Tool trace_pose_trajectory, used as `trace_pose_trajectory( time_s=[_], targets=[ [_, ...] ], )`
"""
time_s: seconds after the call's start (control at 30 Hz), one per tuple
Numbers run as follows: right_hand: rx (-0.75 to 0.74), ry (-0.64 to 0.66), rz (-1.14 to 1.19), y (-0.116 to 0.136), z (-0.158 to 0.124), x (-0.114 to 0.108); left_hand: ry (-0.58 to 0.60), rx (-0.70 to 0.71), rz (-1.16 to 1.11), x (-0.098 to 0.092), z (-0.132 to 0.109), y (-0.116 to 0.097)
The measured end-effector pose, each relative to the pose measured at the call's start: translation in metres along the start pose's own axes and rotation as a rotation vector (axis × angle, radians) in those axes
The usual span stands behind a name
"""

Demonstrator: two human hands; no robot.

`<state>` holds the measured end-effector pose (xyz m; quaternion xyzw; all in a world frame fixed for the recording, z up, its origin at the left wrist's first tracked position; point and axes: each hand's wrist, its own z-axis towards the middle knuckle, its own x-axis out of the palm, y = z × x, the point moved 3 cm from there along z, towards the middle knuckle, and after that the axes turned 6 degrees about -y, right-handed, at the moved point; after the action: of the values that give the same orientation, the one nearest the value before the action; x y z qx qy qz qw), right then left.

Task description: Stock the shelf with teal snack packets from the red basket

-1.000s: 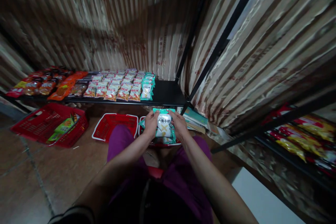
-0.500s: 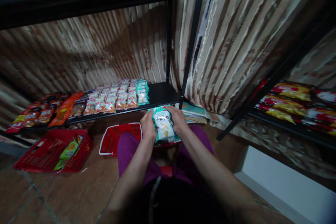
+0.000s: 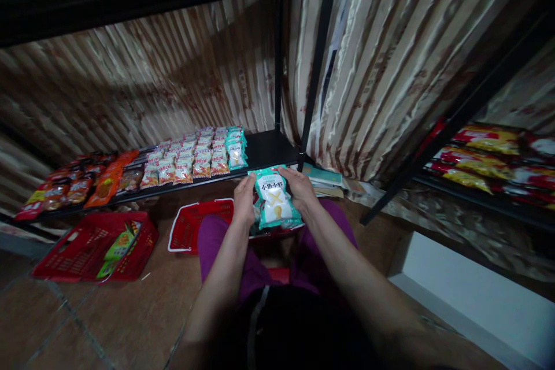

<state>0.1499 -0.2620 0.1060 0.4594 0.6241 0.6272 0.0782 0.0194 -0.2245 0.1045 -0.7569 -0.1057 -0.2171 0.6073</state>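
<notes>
Between my two hands is a teal and white snack bag [image 3: 274, 199], its printed face turned up toward me. My left hand [image 3: 245, 199] grips its left edge and my right hand [image 3: 300, 189] its right edge, both near the top corners. More teal packaging shows below and behind it, over my lap; I cannot tell whether that is a second bag. Just ahead, a column of matching teal snack bags [image 3: 236, 153] lies at the right end of the rows on the black shelf [image 3: 273, 149].
White and orange snack bags [image 3: 182, 169] and orange packets [image 3: 110, 179] fill the shelf's left. Red baskets [image 3: 180, 231] stand on the floor below. Books [image 3: 323, 176] lie beside the shelf post [image 3: 318, 63]. At right are a white box [image 3: 468, 295] and another shelf with yellow-red bags [image 3: 481, 159].
The bag has come up slightly and its printed face is more fully in view. Both hands keep hold of its sides. The view has shifted a little.
</notes>
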Motion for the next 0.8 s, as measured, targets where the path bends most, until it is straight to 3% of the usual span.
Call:
trace_pose_trajectory(
  time_s=[0.13,0.27,0.43,0.67,0.8],
  targets=[
    [-0.021,-0.058,0.032,-0.001,0.009,-0.006,0.105,-0.049,0.087,-0.003,-0.007,0.01],
    [-0.054,-0.065,0.007,-0.001,0.01,-0.008,0.242,-0.08,0.019,0.001,-0.011,0.018],
    [-0.025,-0.013,-0.048,0.0,0.01,-0.007,0.162,-0.085,-0.013,0.003,-0.008,0.021],
    [0.058,0.251,-0.219,-0.007,0.003,-0.005,0.073,-0.038,-0.007,0.0,0.005,0.023],
    [0.052,0.167,-0.18,-0.011,0.005,-0.005,0.059,-0.03,-0.013,-0.003,0.006,0.028]
  ],
)
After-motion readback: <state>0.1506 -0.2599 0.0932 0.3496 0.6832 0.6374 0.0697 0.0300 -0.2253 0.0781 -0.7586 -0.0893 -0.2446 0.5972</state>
